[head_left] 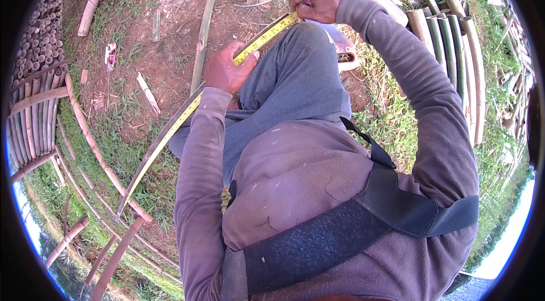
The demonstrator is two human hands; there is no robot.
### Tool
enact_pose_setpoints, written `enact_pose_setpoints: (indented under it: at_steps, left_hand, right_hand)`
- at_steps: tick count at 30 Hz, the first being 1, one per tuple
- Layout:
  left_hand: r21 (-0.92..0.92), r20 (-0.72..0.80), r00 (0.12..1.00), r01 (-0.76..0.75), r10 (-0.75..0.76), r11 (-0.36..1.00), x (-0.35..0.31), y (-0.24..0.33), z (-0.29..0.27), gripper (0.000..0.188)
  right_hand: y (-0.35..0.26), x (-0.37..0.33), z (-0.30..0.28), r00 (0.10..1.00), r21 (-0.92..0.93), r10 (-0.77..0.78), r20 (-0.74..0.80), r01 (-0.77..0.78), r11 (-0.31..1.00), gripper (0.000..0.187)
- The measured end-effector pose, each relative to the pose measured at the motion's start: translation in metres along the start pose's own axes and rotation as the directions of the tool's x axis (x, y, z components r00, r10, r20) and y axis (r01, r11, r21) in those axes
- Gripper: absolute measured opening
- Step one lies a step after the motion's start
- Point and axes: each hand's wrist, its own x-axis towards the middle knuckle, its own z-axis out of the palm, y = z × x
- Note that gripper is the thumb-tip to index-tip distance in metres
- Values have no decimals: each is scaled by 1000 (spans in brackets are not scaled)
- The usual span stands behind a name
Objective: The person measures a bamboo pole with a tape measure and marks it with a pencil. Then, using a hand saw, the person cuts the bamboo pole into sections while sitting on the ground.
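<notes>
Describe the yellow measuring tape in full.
The measuring tape is a long, narrow yellow strip, apparently thin metal, with dark markings and a darker band along one edge. It slants from the right hand, closed at its upper end, through the left hand's grip, then bows toward the lower left. Whether that far end touches anything is unclear.

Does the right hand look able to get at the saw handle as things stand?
Probably yes: the saw handle lies uncovered beside the knee, near the right hand, though that hand would likely need to release the measuring tape first.
</notes>
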Motion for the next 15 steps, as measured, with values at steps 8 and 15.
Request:
enact_pose_setpoints:
  at_steps: [8,15]
  left_hand:
    - [11,-11,1000,-8,8,1000,0,0,0,45]
    - [24,-10,1000,-3,4,1000,-1,2,0,46]
  right_hand:
    - [5,0,3,998,-44,-60,-36,58,997,23]
    - [3,0,4,1000,2,-6,2,6,1000,18]
